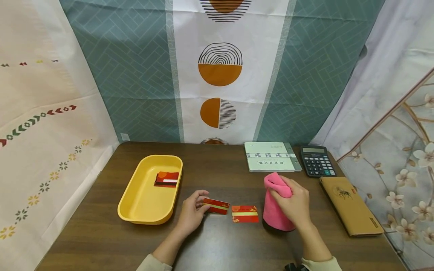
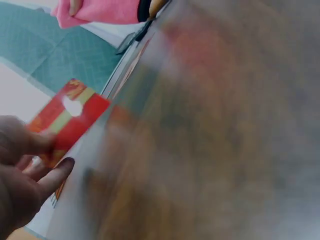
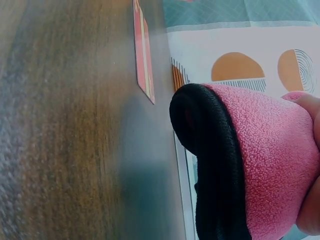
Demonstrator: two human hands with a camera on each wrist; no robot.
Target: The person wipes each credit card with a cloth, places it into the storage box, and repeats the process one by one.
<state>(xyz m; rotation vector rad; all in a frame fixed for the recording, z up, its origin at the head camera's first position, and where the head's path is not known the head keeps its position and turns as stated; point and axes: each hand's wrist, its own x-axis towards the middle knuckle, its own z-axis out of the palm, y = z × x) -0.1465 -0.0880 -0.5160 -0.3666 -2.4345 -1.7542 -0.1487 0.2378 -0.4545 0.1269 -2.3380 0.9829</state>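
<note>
My left hand [image 1: 192, 211] pinches a red card [image 1: 218, 207] with a pale gold stripe, thumb on its near end. The left wrist view shows that card [image 2: 70, 120] tilted, with glare on its face. A second red card [image 1: 245, 214] of the same look lies flat on the table, between my hands. My right hand [image 1: 293, 199] grips a bunched pink cloth [image 1: 275, 210] with dark edging, just right of the flat card. Up close in the right wrist view, the pink cloth [image 3: 275, 150] looks fuzzy, its black border rolled over at one end.
A yellow tray [image 1: 133, 210] on the left holds several red cards [image 1: 167, 178]. At the back right lie a pale green booklet [image 1: 271, 155] and a black calculator [image 1: 317, 162]. A tan pouch [image 1: 350, 206] with a horse print is by the right edge of the brown table [image 1: 210, 165].
</note>
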